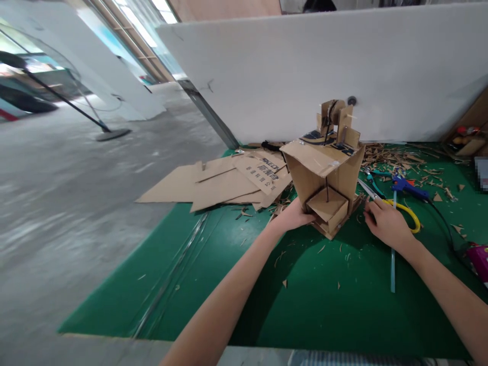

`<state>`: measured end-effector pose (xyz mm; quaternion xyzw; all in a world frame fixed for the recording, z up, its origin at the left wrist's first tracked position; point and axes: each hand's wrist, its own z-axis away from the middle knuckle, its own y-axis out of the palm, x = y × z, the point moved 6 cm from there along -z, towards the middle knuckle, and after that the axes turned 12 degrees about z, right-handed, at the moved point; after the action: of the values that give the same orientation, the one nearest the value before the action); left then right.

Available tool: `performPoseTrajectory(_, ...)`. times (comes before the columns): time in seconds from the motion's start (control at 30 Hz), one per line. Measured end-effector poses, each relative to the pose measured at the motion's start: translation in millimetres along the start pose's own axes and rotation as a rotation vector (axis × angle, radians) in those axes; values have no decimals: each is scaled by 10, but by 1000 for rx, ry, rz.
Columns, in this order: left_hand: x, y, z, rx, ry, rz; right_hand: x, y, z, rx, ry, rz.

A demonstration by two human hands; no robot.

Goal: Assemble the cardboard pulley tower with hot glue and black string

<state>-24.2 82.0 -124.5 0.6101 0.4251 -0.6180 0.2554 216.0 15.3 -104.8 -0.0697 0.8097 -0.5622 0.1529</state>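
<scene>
A cardboard model, box-shaped with a small spool on top and an open tray at its base, stands on the green mat. My left hand grips its lower left corner, fingers closed on the base. My right hand rests on the mat just right of the model, fingers curled over yellow-handled scissors whose blades point toward the model.
Flat cardboard sheets lie left of the model, partly over the mat's edge. A blue glue gun, a clear glue stick and cardboard scraps lie to the right. A white panel stands behind. A pink object sits far right.
</scene>
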Motion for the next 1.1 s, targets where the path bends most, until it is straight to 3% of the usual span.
performPoseTrajectory(0.13, -141, -69, 161, -83, 23, -63, 18, -31, 17, -60, -14, 11)
performPoseTrajectory(0.3, -391, -64, 368, -231, 189, -9, 54, -116, 48, -197, -68, 53)
performPoseTrajectory(0.5, -444, 63, 455, -500, 59, -515, -1, -152, 68, -239, -15, -46)
performPoseTrajectory(0.6, -471, 103, 475, -585, 7, -624, -13, -175, 85, -209, 22, -227)
performPoseTrajectory(0.73, -564, 184, 515, -642, 0, -653, 102, -245, 75, -48, 58, -575)
performPoseTrajectory(0.9, -717, 362, 627, -678, 51, -790, 168, -407, -86, 26, 224, -898)
performPoseTrajectory(1.1, -947, 518, 690, -775, 224, -874, -17, -734, -305, -1, 286, -892)
